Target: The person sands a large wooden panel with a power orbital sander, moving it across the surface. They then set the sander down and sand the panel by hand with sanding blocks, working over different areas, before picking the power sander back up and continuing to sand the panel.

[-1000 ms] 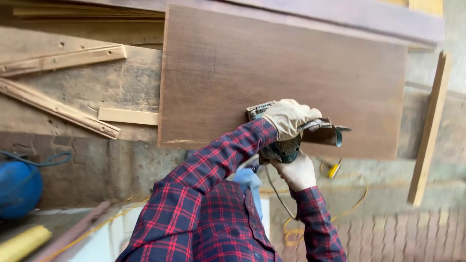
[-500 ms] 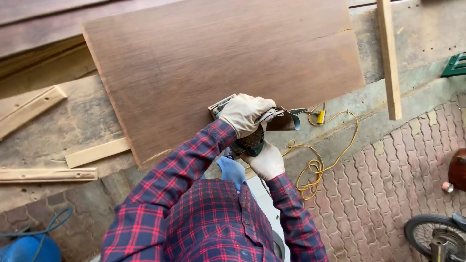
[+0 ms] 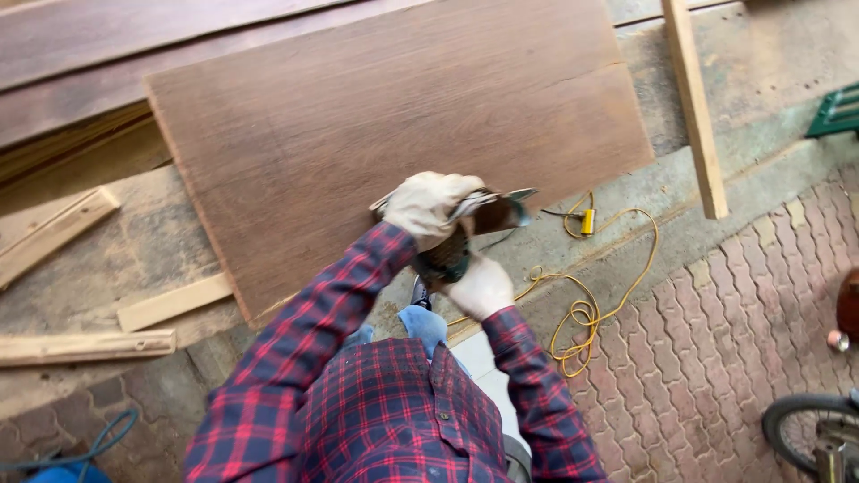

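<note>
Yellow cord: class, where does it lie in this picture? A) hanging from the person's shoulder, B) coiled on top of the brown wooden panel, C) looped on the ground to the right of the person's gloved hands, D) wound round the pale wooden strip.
C: the yellow cord lies in loops on the concrete and paving, right of the gloved hands, clear of the brown panel.

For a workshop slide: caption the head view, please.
Gloved left hand and right hand grip a power tool at the brown wood panel.

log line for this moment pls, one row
left hand: gloved, on top of power tool | right hand: gloved, gripping tool body | tool: at lower edge of brown wood panel | yellow cord: on ground
</note>
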